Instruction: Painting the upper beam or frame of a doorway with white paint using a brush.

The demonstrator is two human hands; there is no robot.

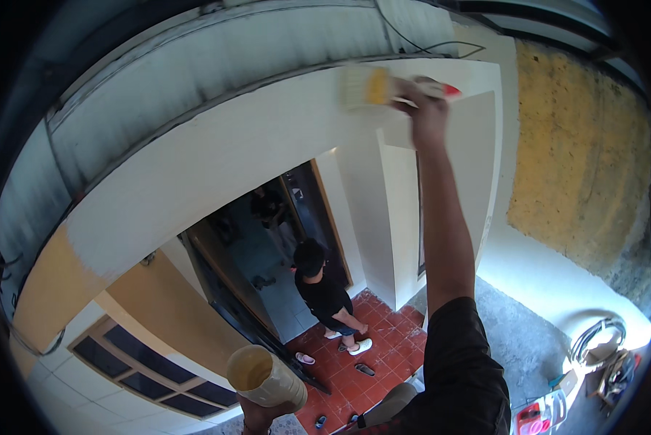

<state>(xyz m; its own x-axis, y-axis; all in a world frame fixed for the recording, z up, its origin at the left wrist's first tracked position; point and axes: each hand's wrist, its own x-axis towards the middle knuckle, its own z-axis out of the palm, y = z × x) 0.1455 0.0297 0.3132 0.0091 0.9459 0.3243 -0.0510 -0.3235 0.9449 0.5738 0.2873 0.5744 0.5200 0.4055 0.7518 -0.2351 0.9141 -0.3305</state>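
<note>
High on the white-painted wall (217, 141), my right hand (427, 105) grips a wide paintbrush (377, 85) by its handle, whose end is red. The brush has pale bristles and a yellow band, and is slightly blurred. Its bristles lie over the upper part of the wall, just below a grey ledge; whether they touch cannot be told. My right arm is stretched up. Low in the view, my left hand (264, 415) is wrapped round a pale cylindrical container (282, 388), its open top facing up. Something tan shows inside it.
Below, a person in dark clothes (324, 293) stands on red floor tiles (390, 341) by an open doorway; another person is dimly visible inside. Several shoes lie about. A tan stretch of wall (43, 283) is at left. A coiled hose (601, 341) lies at lower right.
</note>
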